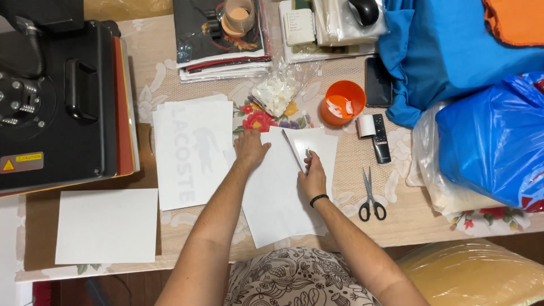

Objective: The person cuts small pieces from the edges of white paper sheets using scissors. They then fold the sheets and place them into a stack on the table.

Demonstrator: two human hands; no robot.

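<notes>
Left hand [250, 148] flat, fingers spread, pressing down the upper left part of a white sheet [277, 198] on the worktop [408, 221]. Right hand [313, 177] closed around a small slim tool, tip against the sheet near its upper middle; kind of tool too small to tell. A thin strip or edge of the sheet [292, 148] lifted along a slanted line just beside the right hand, apparently peeling or parting from the layer beneath. Sheet lying directly in front of the body, between both forearms, lower edge reaching the near rim of the worktop.

Progress, as a judgement: early to middle. Only the upper right corner looks lifted or separated; the large lower part of the sheet lying flat and untouched.

To the left, touching the held sheet's edge, another white sheet with a faint grey print [192, 153], looking already worked. Further left, a blank white sheet [106, 225] near the worktop's front, and a black heat press [56, 102] with its lid down. To the right, scissors [371, 198] lying unused, well apart from the right hand; a black remote [381, 139]; an orange cup [342, 103] with scraps inside; a clear bag of white bits [276, 92]. Blue fabric [453, 51] and a blue plastic bag [493, 141] on the far right.
</notes>
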